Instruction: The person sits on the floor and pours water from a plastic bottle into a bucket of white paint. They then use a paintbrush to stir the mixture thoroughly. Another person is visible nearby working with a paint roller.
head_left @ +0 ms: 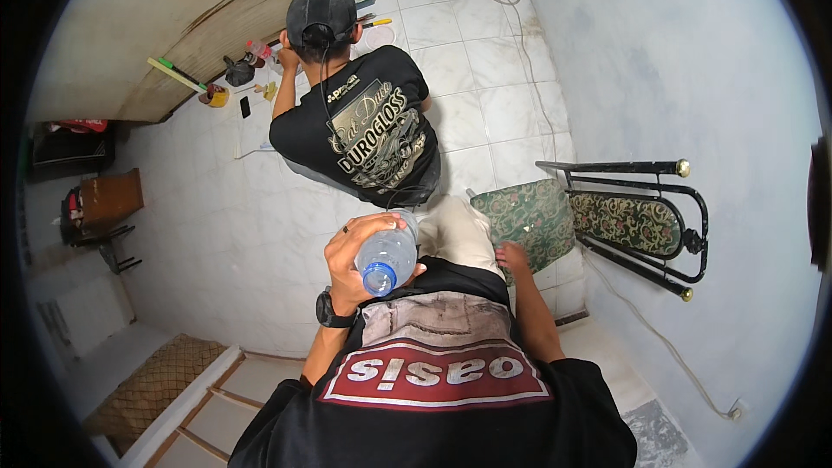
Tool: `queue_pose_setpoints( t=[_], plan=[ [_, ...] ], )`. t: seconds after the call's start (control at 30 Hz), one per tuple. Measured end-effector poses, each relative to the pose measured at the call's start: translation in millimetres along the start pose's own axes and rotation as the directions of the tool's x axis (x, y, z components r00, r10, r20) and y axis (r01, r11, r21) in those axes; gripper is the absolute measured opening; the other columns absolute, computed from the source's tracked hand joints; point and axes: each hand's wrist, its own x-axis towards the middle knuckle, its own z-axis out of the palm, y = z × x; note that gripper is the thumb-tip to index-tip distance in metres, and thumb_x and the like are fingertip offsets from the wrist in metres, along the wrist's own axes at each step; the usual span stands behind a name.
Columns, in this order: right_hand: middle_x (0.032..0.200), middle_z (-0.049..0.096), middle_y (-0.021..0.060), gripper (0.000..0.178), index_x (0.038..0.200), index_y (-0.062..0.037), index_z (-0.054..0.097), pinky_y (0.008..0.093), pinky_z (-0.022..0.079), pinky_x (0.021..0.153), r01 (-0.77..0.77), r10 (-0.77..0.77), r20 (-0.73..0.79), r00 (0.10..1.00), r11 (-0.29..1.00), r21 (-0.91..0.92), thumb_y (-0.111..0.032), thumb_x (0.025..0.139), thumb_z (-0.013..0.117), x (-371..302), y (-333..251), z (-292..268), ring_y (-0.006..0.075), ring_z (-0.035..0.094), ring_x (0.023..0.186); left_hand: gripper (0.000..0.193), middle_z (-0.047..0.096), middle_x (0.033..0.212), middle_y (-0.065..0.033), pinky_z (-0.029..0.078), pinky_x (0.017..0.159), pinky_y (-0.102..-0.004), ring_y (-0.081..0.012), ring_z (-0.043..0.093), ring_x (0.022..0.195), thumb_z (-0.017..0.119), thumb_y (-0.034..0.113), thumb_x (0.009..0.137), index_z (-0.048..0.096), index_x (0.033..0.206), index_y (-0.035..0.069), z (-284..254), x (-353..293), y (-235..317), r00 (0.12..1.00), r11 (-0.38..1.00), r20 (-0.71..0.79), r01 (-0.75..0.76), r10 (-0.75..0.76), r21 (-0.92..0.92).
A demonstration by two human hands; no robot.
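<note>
My left hand [349, 254] is closed around a clear plastic bottle [394, 247] in front of my chest. The bottle is tilted with its blue-ringed mouth [379, 279] toward me. From here I cannot tell whether a cap is on it. A dark watch [334, 308] and a ring are on that arm and hand. Lower down on the right, my right hand [511, 257] rests at the edge of a green patterned chair seat [530, 215], beside my light trousers [459, 232]. Its fingers look loosely apart and I see nothing held in them.
A person [364, 126] in a black cap and shirt sits on the tiled floor just ahead, facing away. Beside them lie a phone [245, 107], a black bag [238, 71] and a yellow container [215, 95]. The chair's black metal back [685, 234] stands by the right wall, near a cable [667, 342].
</note>
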Motion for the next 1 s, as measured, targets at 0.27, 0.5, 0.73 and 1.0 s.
queue_pose_setpoints(
  t=[0.27,0.5,0.73,1.0],
  plan=[
    [0.088,0.073,0.0077,0.026,0.11,-0.0039,0.076,0.0392,0.056,0.067,0.283,-0.282,0.074,0.956,0.839,-0.465,-0.023,0.104,0.058,31,-44,-44,0.0231,0.07,0.075,0.064,0.08,0.106,-0.0115,0.058,0.09,-0.0378,-0.0276,0.078,0.101,0.105,0.025,0.06,0.073,0.112,0.005,20,39,-16,1.0,0.998,-0.025,0.008,-0.009,-0.062],
    [0.087,0.068,0.0046,0.023,0.108,-0.0109,0.078,0.0371,0.055,0.065,0.198,-0.183,0.075,0.98,0.928,-0.315,-0.023,0.106,0.058,43,-160,-44,0.0189,0.06,0.064,0.065,0.08,0.104,-0.0104,0.059,0.088,-0.0377,-0.0269,0.078,0.099,0.105,0.027,0.061,0.073,0.113,0.005,38,88,-31,0.998,1.0,-0.058,-0.01,0.01,-0.003],
    [0.104,0.073,0.0105,0.028,0.123,-0.0062,0.072,0.0392,0.059,0.076,0.501,-0.331,0.501,0.8,-0.094,-0.861,-0.021,0.101,0.063,157,-234,-148,0.0241,0.072,0.092,0.061,0.08,0.106,-0.0091,0.059,0.091,-0.0391,-0.0269,0.078,0.101,0.103,0.028,0.063,0.074,0.112,0.005,97,191,-60,0.99,0.999,-0.128,0.051,-0.052,-0.006],
    [0.118,0.072,0.0203,0.049,0.137,0.0008,0.062,0.0462,0.058,0.085,0.042,-0.027,0.083,0.996,0.982,-0.182,-0.032,0.1,0.06,146,-402,-211,0.0319,0.074,0.101,0.067,0.079,0.111,-0.0157,0.059,0.097,-0.0409,-0.0293,0.076,0.109,0.103,0.018,0.063,0.07,0.119,0.0,197,315,-76,0.87,0.973,-0.446,0.229,-0.21,-0.014]
  ],
)
